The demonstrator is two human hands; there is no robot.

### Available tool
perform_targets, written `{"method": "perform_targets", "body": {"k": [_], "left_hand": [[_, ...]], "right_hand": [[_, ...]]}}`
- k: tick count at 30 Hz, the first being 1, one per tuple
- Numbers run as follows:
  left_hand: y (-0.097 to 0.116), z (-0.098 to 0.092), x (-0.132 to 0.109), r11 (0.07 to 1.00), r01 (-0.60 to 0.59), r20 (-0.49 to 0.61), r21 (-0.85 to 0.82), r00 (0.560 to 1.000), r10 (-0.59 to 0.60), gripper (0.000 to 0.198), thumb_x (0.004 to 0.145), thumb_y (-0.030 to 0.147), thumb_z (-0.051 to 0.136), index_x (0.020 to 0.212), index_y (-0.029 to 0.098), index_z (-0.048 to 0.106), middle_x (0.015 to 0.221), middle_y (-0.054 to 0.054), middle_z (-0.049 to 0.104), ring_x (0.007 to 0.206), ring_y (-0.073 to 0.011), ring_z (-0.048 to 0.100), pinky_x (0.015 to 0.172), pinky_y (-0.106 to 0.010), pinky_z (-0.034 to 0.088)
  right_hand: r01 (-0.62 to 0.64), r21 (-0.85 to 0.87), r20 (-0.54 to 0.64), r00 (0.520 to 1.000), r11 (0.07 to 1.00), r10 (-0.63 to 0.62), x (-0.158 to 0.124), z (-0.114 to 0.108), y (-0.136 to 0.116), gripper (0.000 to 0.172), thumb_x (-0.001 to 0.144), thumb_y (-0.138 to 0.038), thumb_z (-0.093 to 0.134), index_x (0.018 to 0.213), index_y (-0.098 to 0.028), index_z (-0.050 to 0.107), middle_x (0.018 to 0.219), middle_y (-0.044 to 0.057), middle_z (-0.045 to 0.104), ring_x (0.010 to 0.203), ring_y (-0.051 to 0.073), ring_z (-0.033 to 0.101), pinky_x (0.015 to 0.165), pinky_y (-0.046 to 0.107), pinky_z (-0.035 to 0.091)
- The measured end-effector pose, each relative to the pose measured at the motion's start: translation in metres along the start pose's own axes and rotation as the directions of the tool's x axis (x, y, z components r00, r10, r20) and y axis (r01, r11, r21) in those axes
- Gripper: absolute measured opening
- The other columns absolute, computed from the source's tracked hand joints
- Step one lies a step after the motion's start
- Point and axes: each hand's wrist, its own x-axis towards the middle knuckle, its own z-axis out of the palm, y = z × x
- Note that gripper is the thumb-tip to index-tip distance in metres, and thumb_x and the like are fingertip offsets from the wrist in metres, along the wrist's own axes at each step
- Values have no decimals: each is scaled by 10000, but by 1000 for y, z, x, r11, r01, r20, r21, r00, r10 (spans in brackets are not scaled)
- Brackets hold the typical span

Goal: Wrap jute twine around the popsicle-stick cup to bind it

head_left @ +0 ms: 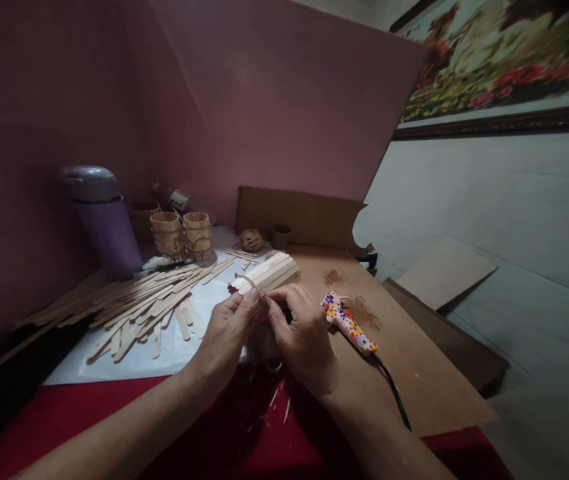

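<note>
A cup-shaped bundle of wooden craft sticks lies tilted above the middle of the table, with a strand of twine around its near left end. My left hand is closed at that end, its thumb and fingers pressed against the sticks and the twine. My right hand is closed in a pinch right beside it, with the twine apparently between thumb and forefinger. Loose twine hangs in a loop below my hands. The fingertips partly hide each other and the near side of the bundle.
Several loose craft sticks spread over the white sheet at left. Behind stand two small stick cups, a purple flask and a twine ball. A flower-patterned glue gun with a black cord lies on the brown board at right.
</note>
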Motion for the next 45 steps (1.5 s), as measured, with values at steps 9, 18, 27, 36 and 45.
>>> {"method": "perform_targets", "body": {"k": [9,18,27,36,45], "left_hand": [[-2,-1,-1,999,32,38,-2,999,-32,340,836,429,626,668,152,523,620,33,461,568,-85,375,533,-196,354],[6,3,-1,985,61,67,-164,996,-50,285,823,367,655,663,139,595,648,-3,551,606,-106,500,612,-220,465],[8,2,-1,986,48,57,-158,998,-39,266,834,381,645,837,120,701,796,-59,664,757,-156,604,747,-272,516],[6,4,-2,993,45,53,-106,998,-40,298,799,418,678,795,121,697,727,-49,658,688,-146,590,690,-251,493],[7,4,-4,999,42,31,-13,999,-42,296,813,422,655,720,141,635,648,0,569,603,-106,496,586,-203,427]], "right_hand": [[48,-103,22,999,994,-46,-1,2,2,121,904,-145,441,809,-184,505,778,60,573,754,205,531,677,319,442],[-41,-26,-48,998,999,39,0,3,3,104,910,-158,418,851,-189,499,804,51,571,772,192,547,680,313,457],[-41,-41,-2,999,998,41,2,-2,0,145,918,-154,433,901,-182,575,876,74,639,839,197,589,743,319,470],[-88,34,4,996,996,88,2,-1,0,108,907,-196,536,811,-184,582,790,42,638,770,180,595,695,291,459],[-109,-23,3,994,994,110,0,1,2,97,876,-168,512,788,-190,546,778,37,609,746,178,571,672,291,446]]}}
